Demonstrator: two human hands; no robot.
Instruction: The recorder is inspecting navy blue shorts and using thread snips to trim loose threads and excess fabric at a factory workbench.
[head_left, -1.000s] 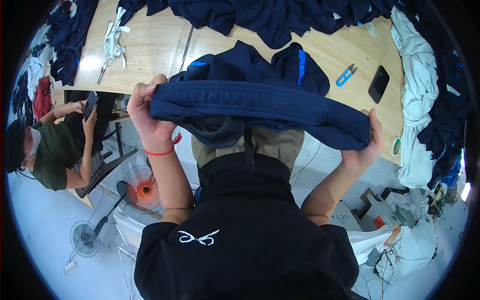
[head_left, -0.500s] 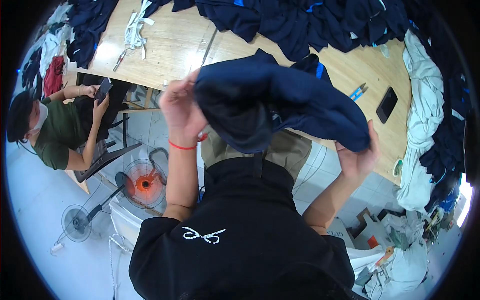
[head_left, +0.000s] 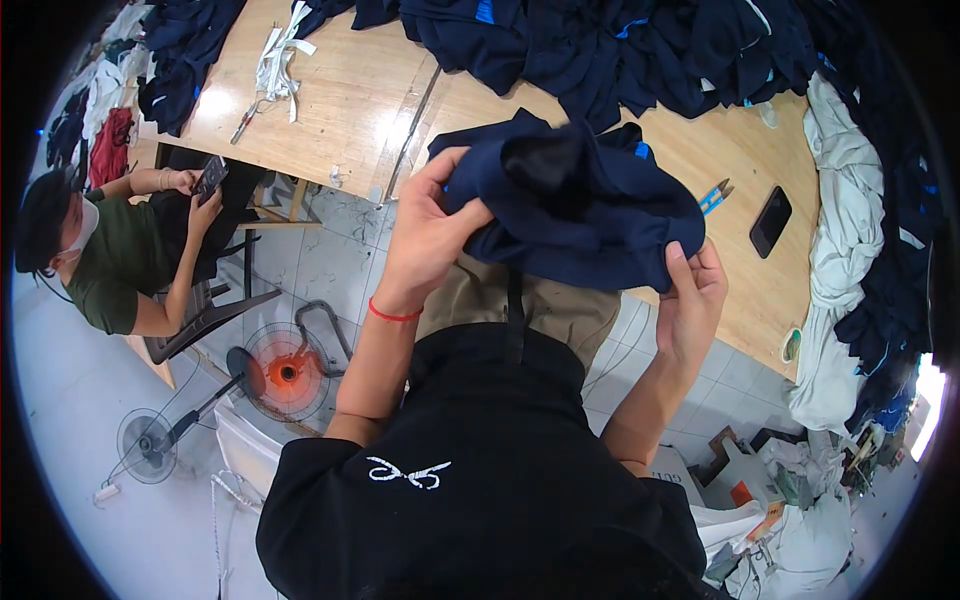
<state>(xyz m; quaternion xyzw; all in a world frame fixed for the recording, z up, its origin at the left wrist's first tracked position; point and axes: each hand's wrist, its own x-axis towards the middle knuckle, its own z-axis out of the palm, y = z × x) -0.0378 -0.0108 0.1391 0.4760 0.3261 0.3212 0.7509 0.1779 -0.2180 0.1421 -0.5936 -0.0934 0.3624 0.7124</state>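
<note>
A navy garment [head_left: 590, 225] is bunched up in front of me over the table's near edge, its dark opening facing upward. At its left side my left hand [head_left: 430, 235] grips the fabric, thumb on top and a red cord round the wrist. My right hand [head_left: 693, 290] pinches the garment's lower right edge between thumb and fingers. Which part of the garment this is, I cannot tell. Just beyond my right hand lie blue-handled thread snips [head_left: 716, 197] on the wooden table [head_left: 745, 265], with a black phone [head_left: 771, 222] to their right.
Navy garments [head_left: 620, 60] are heaped along the table's far side. Pale cloth [head_left: 838, 250] hangs at the right edge. White strips [head_left: 283, 65] lie far left. A seated person [head_left: 120, 240] holds a phone at left, near an orange-centred fan [head_left: 288, 372].
My left hand has moved right and my right hand slightly left and down, drawing the stretched garment together into a bunch. The garment's opening has turned upward.
</note>
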